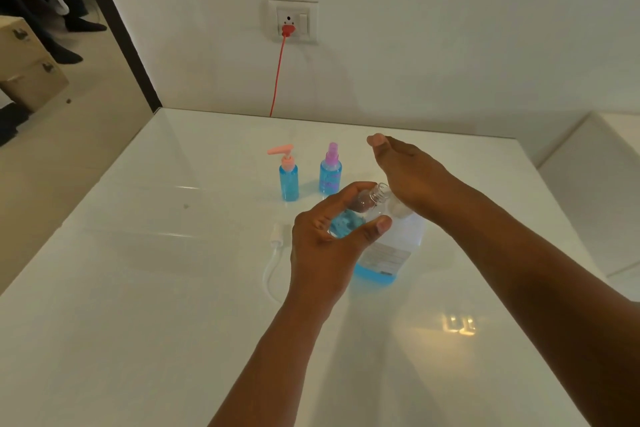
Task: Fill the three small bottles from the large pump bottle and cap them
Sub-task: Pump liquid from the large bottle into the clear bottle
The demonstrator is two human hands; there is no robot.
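My left hand grips a small clear bottle, tilted with its open threaded neck toward the right; blue liquid shows in its lower part. My right hand presses flat, fingers straight, on the pump head of the large bottle, which holds blue liquid near its base. Two small bottles stand capped behind: one with a pink pump and one with a purple spray top, both filled with blue liquid. A white pump cap with its tube lies on the table left of my left hand.
The white glossy table meets a wall with a socket and a red cable. A white cabinet stands at the right. Cardboard boxes and a person's legs show at far left.
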